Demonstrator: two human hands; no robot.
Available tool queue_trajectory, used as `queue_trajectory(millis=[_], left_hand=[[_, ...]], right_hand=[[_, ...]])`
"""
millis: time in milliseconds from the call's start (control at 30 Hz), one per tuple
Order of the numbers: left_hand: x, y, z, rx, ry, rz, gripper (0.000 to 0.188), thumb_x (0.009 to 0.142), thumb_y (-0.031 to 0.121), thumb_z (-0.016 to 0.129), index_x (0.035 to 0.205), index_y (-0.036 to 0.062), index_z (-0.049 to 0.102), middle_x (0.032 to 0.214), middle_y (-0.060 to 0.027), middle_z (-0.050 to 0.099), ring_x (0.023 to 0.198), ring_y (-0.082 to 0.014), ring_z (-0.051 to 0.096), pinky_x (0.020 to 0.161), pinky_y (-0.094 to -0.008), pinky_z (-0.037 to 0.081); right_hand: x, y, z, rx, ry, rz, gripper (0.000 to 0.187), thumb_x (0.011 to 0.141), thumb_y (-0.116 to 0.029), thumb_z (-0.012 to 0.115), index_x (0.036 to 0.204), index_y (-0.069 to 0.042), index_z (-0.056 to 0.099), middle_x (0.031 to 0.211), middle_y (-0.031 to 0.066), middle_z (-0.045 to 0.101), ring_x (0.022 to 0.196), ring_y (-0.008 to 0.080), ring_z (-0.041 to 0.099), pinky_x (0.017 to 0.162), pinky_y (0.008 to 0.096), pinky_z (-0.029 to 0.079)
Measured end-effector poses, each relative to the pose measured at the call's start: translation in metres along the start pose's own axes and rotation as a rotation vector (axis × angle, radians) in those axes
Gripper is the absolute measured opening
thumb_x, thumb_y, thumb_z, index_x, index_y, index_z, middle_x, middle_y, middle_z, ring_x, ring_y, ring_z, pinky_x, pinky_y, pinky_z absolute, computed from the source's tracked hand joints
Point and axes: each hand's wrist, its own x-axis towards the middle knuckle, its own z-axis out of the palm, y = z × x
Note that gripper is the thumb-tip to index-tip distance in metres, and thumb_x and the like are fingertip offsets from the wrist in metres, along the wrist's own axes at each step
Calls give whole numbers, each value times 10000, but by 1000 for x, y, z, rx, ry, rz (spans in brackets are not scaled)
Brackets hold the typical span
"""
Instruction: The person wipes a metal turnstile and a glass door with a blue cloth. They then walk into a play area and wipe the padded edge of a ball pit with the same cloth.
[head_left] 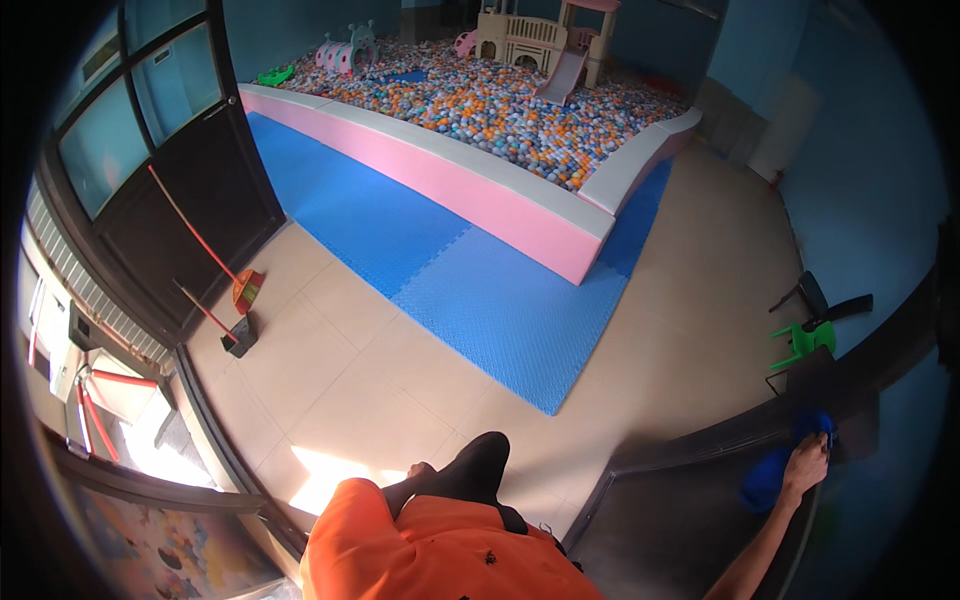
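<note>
My right hand [805, 466] reaches out at the lower right, at the edge of a dark door [665, 515]. Its fingers are closed on a blue cloth [766, 482], part of which hangs down against the door and part of which shows above the knuckles. My left hand [421, 469] hangs low beside my dark trouser leg, mostly hidden behind the orange sleeve. Whether its fingers are closed does not show.
A long-handled broom [249, 290] and a dustpan [239, 338] stand by the open left door [195, 190]. Blue mats [480, 290] border a pink-walled ball pit [460, 195]. Chairs, including a green one [802, 343], stand at right.
</note>
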Motion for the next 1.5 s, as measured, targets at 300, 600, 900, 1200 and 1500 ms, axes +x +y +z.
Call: queue_trajectory(millis=[300, 600, 900, 1200, 1500], left_hand=[[-52, -67, 39, -76, -38, -36, 316, 808, 385, 591, 930, 123, 717, 975, -156, 674, 925, -326, 649, 825, -425, 518], [-68, -61, 43, -120, -87, -84, 330, 802, 385, 606, 951, 109, 708, 994, -163, 669, 946, -329, 644, 827, -429, 517], [-71, -53, 68, -116, -147, -70, 348, 795, 384, 622, 972, 94, 699, 1013, -170, 664, 966, -332, 640, 830, -433, 517], [-95, -79, 69, -100, -190, -128, 369, 789, 384, 637, 993, 80, 690, 1033, -177, 660, 987, -335, 635, 833, -437, 516], [-67, -88, 66, -104, -168, -138, 392, 774, 366, 657, 1023, 64, 679, 1039, -169, 663, 935, -344, 655, 759, -431, 540]], right_hand=[[5, 1, 20, -74, -20, -47, 226, 924, -241, 483, 1011, -74, 607, 761, 159, 663, 642, 298, 652, 544, 406, 531], [4, -5, 19, -60, -3, -41, 232, 931, -271, 458, 975, -82, 585, 708, 181, 651, 623, 355, 644, 543, 465, 519], [7, -1, 16, -87, -18, -107, 210, 934, -262, 443, 917, -85, 556, 680, 173, 642, 587, 366, 633, 512, 472, 515], [4, -13, 9, -98, 52, -137, 199, 925, -267, 470, 878, -97, 562, 650, 164, 636, 559, 334, 632, 493, 458, 513], [2, -2, 23, -142, 157, -166, 197, 923, -238, 454, 896, -95, 587, 634, 133, 647, 541, 291, 644, 465, 404, 523]])
